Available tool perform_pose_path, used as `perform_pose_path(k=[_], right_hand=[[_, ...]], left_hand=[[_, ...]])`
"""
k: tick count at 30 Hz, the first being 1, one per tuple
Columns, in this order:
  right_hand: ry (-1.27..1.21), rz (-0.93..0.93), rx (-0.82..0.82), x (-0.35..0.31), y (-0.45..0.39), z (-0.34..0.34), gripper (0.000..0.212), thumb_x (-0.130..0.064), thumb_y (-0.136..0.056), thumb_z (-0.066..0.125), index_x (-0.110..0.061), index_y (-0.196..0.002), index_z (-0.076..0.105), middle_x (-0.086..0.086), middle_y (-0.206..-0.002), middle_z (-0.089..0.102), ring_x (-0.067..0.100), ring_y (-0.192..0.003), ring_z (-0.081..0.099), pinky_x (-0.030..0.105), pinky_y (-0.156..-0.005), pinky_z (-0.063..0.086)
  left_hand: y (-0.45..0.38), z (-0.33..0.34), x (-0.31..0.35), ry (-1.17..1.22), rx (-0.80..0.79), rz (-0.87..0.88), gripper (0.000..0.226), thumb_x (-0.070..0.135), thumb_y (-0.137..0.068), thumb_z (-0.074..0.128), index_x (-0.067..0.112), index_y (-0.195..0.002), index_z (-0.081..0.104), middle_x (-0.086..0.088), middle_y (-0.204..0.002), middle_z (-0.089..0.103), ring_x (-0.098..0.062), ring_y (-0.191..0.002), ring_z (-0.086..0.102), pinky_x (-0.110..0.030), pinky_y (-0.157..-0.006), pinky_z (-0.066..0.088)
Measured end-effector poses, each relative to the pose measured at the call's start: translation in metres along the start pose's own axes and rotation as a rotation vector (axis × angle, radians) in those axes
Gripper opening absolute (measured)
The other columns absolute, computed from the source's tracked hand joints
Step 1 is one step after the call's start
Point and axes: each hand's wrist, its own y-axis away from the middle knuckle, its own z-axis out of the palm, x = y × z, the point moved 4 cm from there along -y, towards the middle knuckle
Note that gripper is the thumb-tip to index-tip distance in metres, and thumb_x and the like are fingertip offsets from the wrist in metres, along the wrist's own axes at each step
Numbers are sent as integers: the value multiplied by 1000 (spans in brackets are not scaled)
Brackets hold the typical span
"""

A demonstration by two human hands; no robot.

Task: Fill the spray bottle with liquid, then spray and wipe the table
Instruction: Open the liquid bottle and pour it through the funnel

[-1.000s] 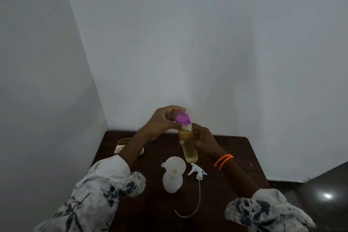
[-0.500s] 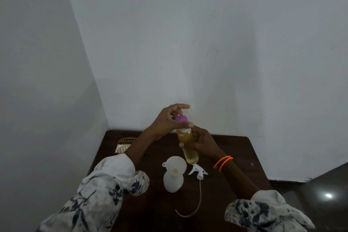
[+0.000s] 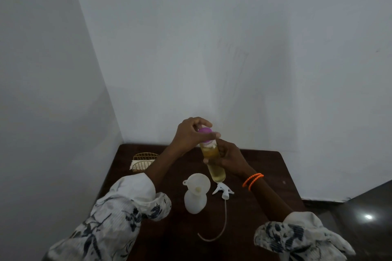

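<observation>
Nearest you: your two white sleeves with a dark floral print, the left sleeve (image 3: 118,216) and the right sleeve (image 3: 297,237), frame the bottom of the view over the dark brown wooden table (image 3: 265,176).
Tube: a thin pale dip tube (image 3: 222,224) curls across the tabletop between your forearms and runs up to the white plastic trigger spray head (image 3: 223,190), which lies on its side on the table, off its bottle.
Spray bottle: the white frosted plastic spray bottle (image 3: 195,201) stands upright just left of the spray head, with a white plastic funnel (image 3: 199,182) seated in its neck.
Right wrist: you wear two orange beaded bracelets (image 3: 252,180).
Right hand: your right hand (image 3: 231,159) is wrapped round the middle of the clear plastic bottle of yellowish liquid (image 3: 214,163), holding it in the air above the table, just behind the funnel, its base tipped toward you.
Left hand: your left hand (image 3: 191,135) has its fingers curled closed over the purple screw cap (image 3: 205,131) on top of that bottle.
Far left of table: a gold wire holder (image 3: 144,161) with something pale in it sits by the wall corner.
</observation>
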Motion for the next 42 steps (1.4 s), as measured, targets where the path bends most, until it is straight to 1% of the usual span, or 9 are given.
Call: perform_pose_path(k=[3,8,17,20,22,25,30,36,42], right_hand=[[-9,1,3,-1,-1,2,52,-25,-72,92,-17,-118,69,0,-105,77,16,-101,73,50,-94,58],[-50,27,19,3,-1,0,48,-20,-71,92,-12,-113,69,5,-103,78,23,-99,74,54,-92,58],[-52,36,39,19,1,1,57,-21,-69,92,-20,-122,69,-5,-109,77,10,-104,72,46,-95,59],[-34,33,35,27,4,-1,57,-24,-70,92,-21,-122,69,-6,-112,76,9,-107,71,45,-96,59],[-31,40,33,33,6,-1,59,-25,-68,93,-22,-122,70,-7,-112,76,8,-107,71,44,-96,59],[-21,51,31,43,10,1,58,-27,-65,93,-26,-118,72,-10,-108,77,6,-103,72,41,-94,59],[-3,71,14,58,18,6,65,-24,-64,94,-27,-124,70,-12,-113,76,4,-108,70,32,-94,58],[83,57,19,66,30,13,65,-26,-65,92,-32,-125,68,-21,-109,75,-8,-102,68,6,-82,51],[133,55,-9,79,41,22,60,-18,-65,92,-34,-118,71,-26,-106,73,-9,-99,68,5,-79,50]], left_hand=[[-1,10,-4,80,-107,-63,58,68,-67,82,36,-114,72,2,-119,66,-15,-110,68,-27,-86,61],[0,3,-10,300,-421,-3,55,11,-87,78,22,-139,63,0,-139,65,-21,-130,61,-41,-104,56],[-9,-3,-13,217,176,-82,35,33,-76,92,17,-104,78,1,-105,76,-16,-99,70,-28,-83,62],[-7,-10,-25,398,173,-207,9,13,-92,74,11,-100,77,-8,-97,75,-25,-97,70,-40,-92,62],[0,-15,-39,386,172,-263,13,4,-94,67,10,-99,77,-11,-95,74,-27,-96,72,-41,-92,62],[17,-22,-70,178,138,-330,19,-1,-87,68,11,-94,81,-7,-86,78,-20,-80,73,-30,-73,61],[48,-27,-128,-43,76,-541,16,27,-86,84,13,-93,79,-3,-63,70,-8,-48,61,-21,-48,49],[86,-21,-166,-97,-30,-785,50,53,-89,74,4,-89,73,-12,-74,69,-21,-61,63,-32,-61,53],[107,-9,-166,13,-104,-866,43,46,-87,79,4,-96,76,-11,-77,67,-18,-58,58,-29,-53,48]])
